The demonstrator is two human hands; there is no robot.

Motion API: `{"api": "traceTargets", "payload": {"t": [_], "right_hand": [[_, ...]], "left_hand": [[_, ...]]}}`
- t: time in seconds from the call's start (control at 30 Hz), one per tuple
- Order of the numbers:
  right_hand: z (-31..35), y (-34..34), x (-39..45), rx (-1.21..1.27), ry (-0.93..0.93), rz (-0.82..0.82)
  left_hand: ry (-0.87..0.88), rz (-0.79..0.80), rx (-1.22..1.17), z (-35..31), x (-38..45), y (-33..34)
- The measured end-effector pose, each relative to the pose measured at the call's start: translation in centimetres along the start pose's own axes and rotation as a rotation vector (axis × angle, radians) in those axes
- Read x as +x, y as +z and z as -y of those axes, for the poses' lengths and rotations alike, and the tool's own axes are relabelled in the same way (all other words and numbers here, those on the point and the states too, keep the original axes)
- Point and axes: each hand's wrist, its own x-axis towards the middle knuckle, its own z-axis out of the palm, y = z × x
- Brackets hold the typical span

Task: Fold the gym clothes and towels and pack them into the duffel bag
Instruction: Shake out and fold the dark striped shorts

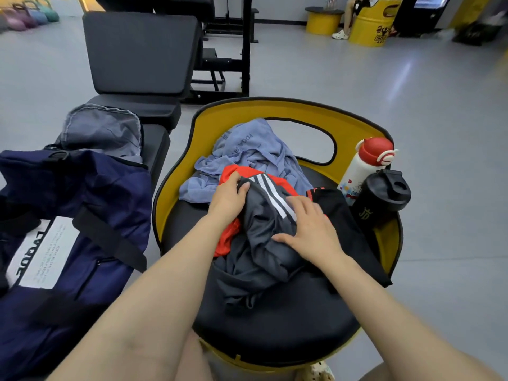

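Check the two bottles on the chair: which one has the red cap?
The white bottle, standing at the chair's right rim. It has a red cap; the black shaker bottle beside it, nearer the camera, has a black lid.

Bright, even light; wide-angle bending, edges blurred.

Gym floor (412,111) was smooth grey with soft glare patches on the right. Black padded bench (140,53) stood upper left with its backrest raised, and a black steel rack frame (244,45) was just behind it. Row of coloured kettlebells (30,13) sat in the far left corner, blurred. Foreground was a yellow barrel seat (275,108) with a black cushion and a cut-out back. Far right: a round yellow stool (321,22) beside a second yellow barrel chair (369,28) with a person sitting in it. Dark cabinet (424,12) beyond them.
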Motion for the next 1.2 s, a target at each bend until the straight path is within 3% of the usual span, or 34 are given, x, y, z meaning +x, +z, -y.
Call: {"api": "traceTargets", "payload": {"t": [0.2, 0.4, 0.57, 0.67, 0.83, 0.93, 1.07, 1.13, 1.2], "right_hand": [[-1.2, -0.5, -0.7, -0.082, 0.398, 0.168], [-1.3, -0.9, -0.9, 0.184, 0.425, 0.193], [-0.7, -1.1, -2.5, 0.268, 0.441, 0.159], [-0.9, -1.0, -3.7, 0.244, 0.550, 0.198], [-0.9, 0.9, -6.4, 0.557, 0.748, 0.174], [-1.0, 1.9, -7.3, 0.783, 0.764, 0.087], [-1.5, 2.6, -7.9, 0.893, 0.739, -0.017], [-1.9, 2.5, -8.1, 0.983, 0.720, -0.071], [-2.0, 2.2, -8.2, 1.038, 0.724, -0.118]], "left_hand": [[-0.110, 0.004, 0.080, 2.0, -2.9, -0.9], [-0.088, 0.116, 0.273, 1.7, -5.3, -2.4], [-0.161, 0.204, 0.400, 2.2, -7.9, -2.4], [-0.150, 0.203, 0.430, 1.7, -9.4, -2.1], [-0.152, 0.126, 0.327, 1.8, -11.8, -1.7], [-0.082, 0.016, 0.287, 2.0, -12.6, -1.5], [0.143, -0.171, 0.161, 1.8, -12.5, -1.2], [0.302, -0.151, 0.145, 1.3, -12.1, -1.1], [0.318, -0.055, 0.070, 0.5, -12.0, -0.8]]}}
